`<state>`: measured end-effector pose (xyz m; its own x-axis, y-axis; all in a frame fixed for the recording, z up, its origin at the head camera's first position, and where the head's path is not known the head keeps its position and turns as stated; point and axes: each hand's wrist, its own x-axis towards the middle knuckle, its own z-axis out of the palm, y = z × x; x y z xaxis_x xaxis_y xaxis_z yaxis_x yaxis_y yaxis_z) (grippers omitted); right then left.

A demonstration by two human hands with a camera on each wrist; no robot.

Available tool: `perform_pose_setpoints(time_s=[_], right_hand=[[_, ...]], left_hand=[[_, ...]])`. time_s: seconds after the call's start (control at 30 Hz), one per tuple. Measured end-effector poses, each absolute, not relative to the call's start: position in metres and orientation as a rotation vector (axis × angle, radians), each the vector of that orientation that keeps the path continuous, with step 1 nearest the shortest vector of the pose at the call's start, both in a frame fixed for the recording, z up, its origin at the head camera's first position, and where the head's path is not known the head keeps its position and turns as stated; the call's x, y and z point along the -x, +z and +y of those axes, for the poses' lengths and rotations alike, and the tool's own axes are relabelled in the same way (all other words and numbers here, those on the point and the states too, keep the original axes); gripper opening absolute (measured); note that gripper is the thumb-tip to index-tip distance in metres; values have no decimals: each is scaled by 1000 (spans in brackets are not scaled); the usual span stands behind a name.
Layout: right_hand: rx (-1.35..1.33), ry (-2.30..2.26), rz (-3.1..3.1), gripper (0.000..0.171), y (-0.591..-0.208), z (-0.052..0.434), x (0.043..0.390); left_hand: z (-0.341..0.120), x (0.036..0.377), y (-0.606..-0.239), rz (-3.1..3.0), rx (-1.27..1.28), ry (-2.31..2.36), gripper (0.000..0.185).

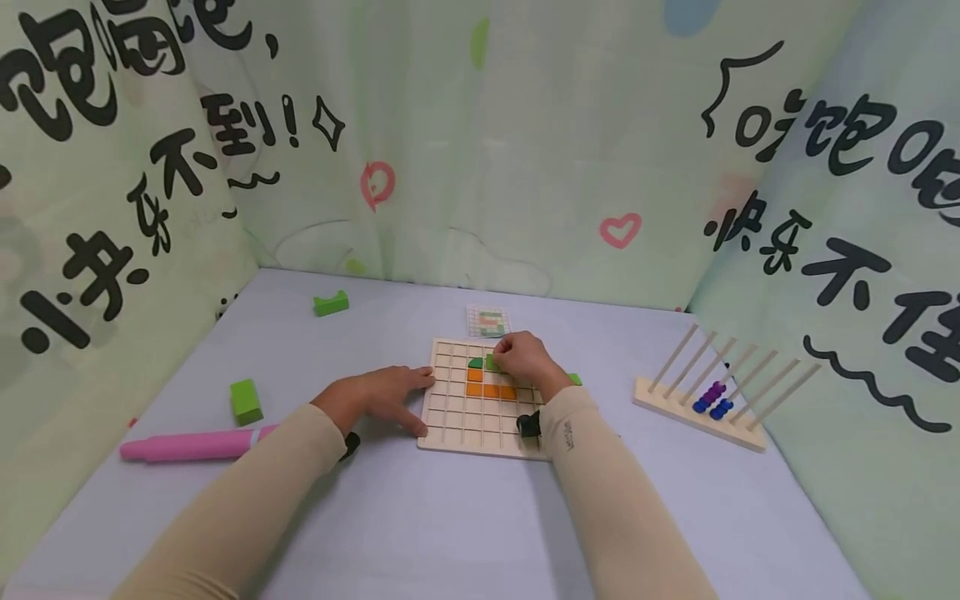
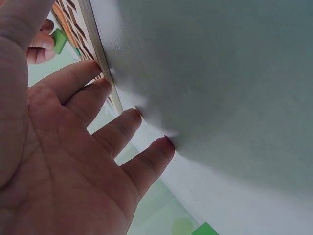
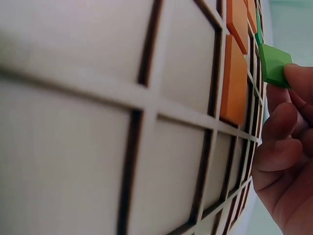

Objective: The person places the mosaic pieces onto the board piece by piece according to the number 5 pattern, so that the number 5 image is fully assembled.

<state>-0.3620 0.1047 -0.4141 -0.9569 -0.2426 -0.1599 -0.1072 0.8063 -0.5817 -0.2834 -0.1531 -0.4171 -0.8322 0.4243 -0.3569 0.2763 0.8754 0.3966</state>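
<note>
A wooden grid board (image 1: 457, 433) lies on the table, with several orange tiles (image 1: 491, 391) and a darker green tile (image 1: 476, 363) set in its squares. Between thumb and fingertips, my right hand (image 1: 528, 360) pinches a light green tile (image 3: 275, 63), held over the board's upper part. My left hand (image 1: 375, 396) rests at the board's left edge, fingers spread. In the left wrist view some of its fingertips touch the board's side and others the table. A small printed pattern card (image 1: 488, 322) lies just beyond the board. The right hand and wrist hide part of the board.
Two green blocks, one upright-looking (image 1: 246, 402) and one notched (image 1: 332, 303), lie at left near a pink tube (image 1: 187, 446). Another green piece (image 1: 575, 379) shows past my right wrist. At right stands a wooden rod rack (image 1: 697, 412) with purple and blue beads (image 1: 712, 398).
</note>
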Motion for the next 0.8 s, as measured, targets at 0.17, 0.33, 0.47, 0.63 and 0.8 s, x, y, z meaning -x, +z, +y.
perform_pose_setpoints(time_s=[0.17,0.33,0.47,0.63,0.8], right_hand=[[329,-795,2801,16,-414,101,365],[298,-737,2810,16,-414,100,368],[277,-732,2802,15,-416,100,368],[297,-667,2838,15,-420,98,369],[292,-638,2855,15,-420,96,370]], left_hand=[[-151,284,-416,2611,-499,439,96],[-150,284,-418,2601,-492,462,97],[-151,283,-419,2601,-490,468,97],[-150,282,-418,2599,-488,468,97],[-150,282,-416,2603,-479,457,96]])
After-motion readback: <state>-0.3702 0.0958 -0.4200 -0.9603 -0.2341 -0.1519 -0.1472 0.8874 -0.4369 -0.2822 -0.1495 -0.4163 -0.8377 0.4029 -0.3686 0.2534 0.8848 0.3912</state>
